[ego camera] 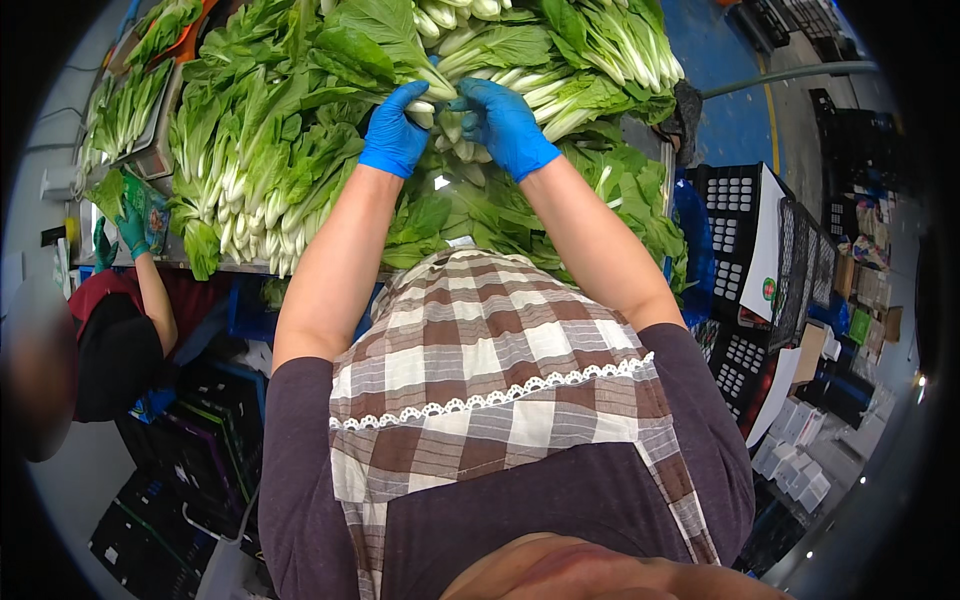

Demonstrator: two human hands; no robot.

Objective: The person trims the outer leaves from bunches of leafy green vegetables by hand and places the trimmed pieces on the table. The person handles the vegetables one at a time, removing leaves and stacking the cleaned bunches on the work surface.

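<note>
My left hand (396, 131), in a blue glove, grips a head of leafy green vegetable (390, 41) with pale stems, like pak choi. A short white stem end (420, 112) shows beside the thumb. Facing it, my right hand (508, 126), gloved in blue too, has its curled fingertips on the base of the same head; part of that grip is hidden. Below the hands lie loose green leaves (480, 214). To the left spreads a large pile of greens (255, 165), stems towards me, and more bunches (585, 97) are heaped to the right.
At the left, a co-worker's green-gloved hand (133, 229) is by a leaf and a printed bag. Behind it a scale (154, 142) bears greens. Black plastic crates (724, 232) stand right of the table; folded black crates (202, 435) are stacked at lower left.
</note>
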